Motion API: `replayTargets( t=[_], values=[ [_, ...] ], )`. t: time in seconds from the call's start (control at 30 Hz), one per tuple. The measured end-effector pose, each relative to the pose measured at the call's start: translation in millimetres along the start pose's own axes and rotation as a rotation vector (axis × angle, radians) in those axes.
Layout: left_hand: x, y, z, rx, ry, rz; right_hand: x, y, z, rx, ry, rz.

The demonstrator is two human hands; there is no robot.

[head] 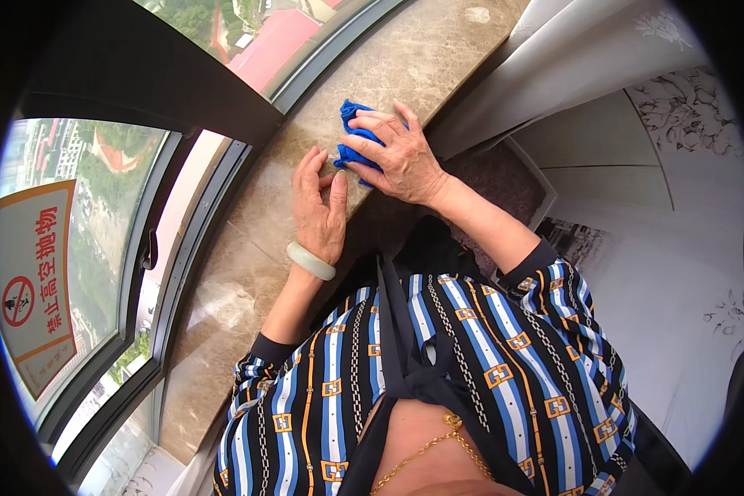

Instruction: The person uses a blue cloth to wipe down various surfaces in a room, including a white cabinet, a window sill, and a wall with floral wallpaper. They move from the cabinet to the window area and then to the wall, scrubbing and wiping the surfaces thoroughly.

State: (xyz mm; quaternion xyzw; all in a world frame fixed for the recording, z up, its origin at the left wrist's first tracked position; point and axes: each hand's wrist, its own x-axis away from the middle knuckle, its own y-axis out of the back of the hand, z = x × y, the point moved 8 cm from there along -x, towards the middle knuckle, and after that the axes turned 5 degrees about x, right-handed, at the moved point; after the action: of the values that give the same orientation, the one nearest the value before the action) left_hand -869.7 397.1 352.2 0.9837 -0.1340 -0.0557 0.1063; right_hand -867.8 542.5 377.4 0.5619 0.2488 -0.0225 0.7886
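A crumpled blue cloth (358,147) lies on the brown marble windowsill (403,68), close to its room-side edge. My right hand (403,155) covers much of the cloth, gripping it with the fingers spread over its top. Just to the left, my left hand (321,208) rests on the sill with curled fingers and the thumb apart. It holds nothing, and its fingertips are beside the cloth. A pale bangle (310,261) circles my left wrist. The underside of the cloth is hidden.
Along the sill's left side runs a dark window frame (273,105). An opened window sash (142,273) bears a warning sticker (40,279). A white curtain (558,56) hangs at the upper right, beside a pale cabinet (595,149).
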Motion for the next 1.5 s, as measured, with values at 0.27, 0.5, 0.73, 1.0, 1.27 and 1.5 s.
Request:
replayTargets(
  t=[0.27, 0.5, 0.73, 1.0, 1.27, 1.5],
  values=[
    [11, -3, -9, -0.534, -0.243, -0.162, -58, 6, -220, 0.452, -0.284, 0.083],
    [7, 90, 60, -0.352, 0.027, -0.358, -59, -67, -18, 0.128, 0.144, 0.11],
    [13, 124, 85, -0.571, -0.046, -0.462, -66, -63, -10, 0.055, 0.303, 0.125],
    [21, 131, 84, -0.796, -0.092, -0.483, -112, -82, -167, 0.537, -0.201, 0.285],
    [24, 132, 102, -0.883, -0.039, -0.466, -37, -114, 74, 0.047, 0.374, 0.198],
    [22, 125, 96, -0.891, -0.038, -0.458, -53, -87, -32, 0.115, 0.368, 0.145]
  ],
)
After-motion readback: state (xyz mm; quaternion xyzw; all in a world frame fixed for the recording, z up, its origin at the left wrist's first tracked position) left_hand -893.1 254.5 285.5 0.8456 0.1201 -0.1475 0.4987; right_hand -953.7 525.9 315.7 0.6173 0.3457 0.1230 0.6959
